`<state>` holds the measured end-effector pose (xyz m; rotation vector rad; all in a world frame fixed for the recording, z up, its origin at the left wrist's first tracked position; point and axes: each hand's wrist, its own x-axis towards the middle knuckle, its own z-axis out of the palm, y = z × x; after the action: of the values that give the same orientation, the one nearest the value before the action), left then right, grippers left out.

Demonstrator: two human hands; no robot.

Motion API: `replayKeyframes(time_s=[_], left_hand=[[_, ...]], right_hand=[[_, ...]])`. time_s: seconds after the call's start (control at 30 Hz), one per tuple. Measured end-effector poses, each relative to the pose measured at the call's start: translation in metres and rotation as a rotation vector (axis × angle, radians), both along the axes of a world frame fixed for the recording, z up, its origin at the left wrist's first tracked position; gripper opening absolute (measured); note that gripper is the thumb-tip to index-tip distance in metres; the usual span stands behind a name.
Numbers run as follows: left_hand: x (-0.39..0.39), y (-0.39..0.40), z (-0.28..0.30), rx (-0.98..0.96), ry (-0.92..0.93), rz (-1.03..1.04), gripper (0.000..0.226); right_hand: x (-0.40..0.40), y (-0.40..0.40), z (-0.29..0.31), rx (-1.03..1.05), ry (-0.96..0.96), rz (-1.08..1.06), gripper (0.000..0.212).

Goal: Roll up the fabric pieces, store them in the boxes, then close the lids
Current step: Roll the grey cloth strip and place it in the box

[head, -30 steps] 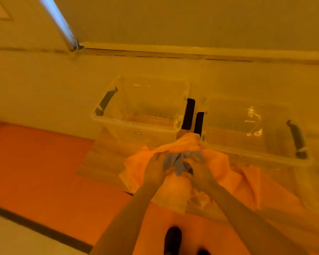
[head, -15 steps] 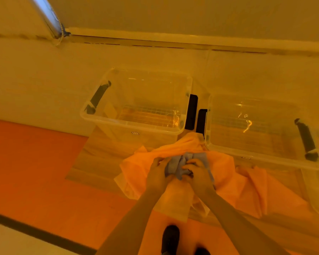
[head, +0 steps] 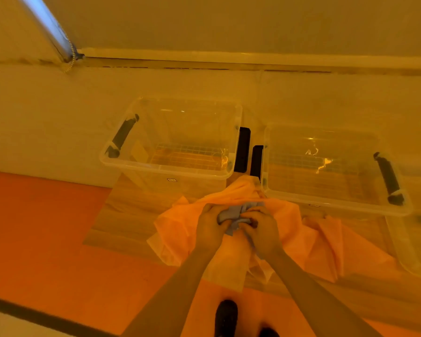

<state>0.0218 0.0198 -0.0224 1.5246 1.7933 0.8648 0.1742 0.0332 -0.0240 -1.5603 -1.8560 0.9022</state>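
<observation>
Head view: left hand (head: 210, 226) and right hand (head: 261, 233) both grip the small grey-blue fabric roll (head: 235, 214), lying crosswise, nearest the right clear plastic box (head: 336, 205).

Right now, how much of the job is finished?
Nothing is stored yet: both boxes, left box and right box, stand open and empty. The left hand and right hand grip a blue cloth. The orange cloth lies unrolled.

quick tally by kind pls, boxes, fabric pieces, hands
Clear boxes: 2, the left box and the right box.
Fabric pieces: 2, one grey-blue, one orange.
Hands: 2, left hand and right hand.
Total: 6.
</observation>
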Motion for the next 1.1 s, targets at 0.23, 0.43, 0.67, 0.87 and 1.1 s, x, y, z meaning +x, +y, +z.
replayKeyframes(time_s=[0.23,0.43,0.67,0.87,1.1], left_hand=[[0.037,0.008,0.042,0.07,-0.015,-0.021,0.04],[0.102,0.012,0.064,0.122,0.013,-0.098,0.024],[0.203,0.016,0.075,0.184,-0.008,-0.229,0.023],[0.282,0.011,0.063,0.166,-0.028,-0.298,0.023],[0.345,0.001,0.043,0.095,-0.054,-0.362,0.022]], right_hand=[[0.043,0.001,0.033,0.162,0.057,-0.099,0.006],[0.112,-0.006,0.054,0.145,0.189,-0.234,0.016],[0.212,-0.019,0.062,0.162,0.156,-0.342,0.019],[0.286,-0.04,0.055,0.165,0.187,-0.436,0.013],[0.341,-0.063,0.033,0.087,0.169,-0.542,0.006]])
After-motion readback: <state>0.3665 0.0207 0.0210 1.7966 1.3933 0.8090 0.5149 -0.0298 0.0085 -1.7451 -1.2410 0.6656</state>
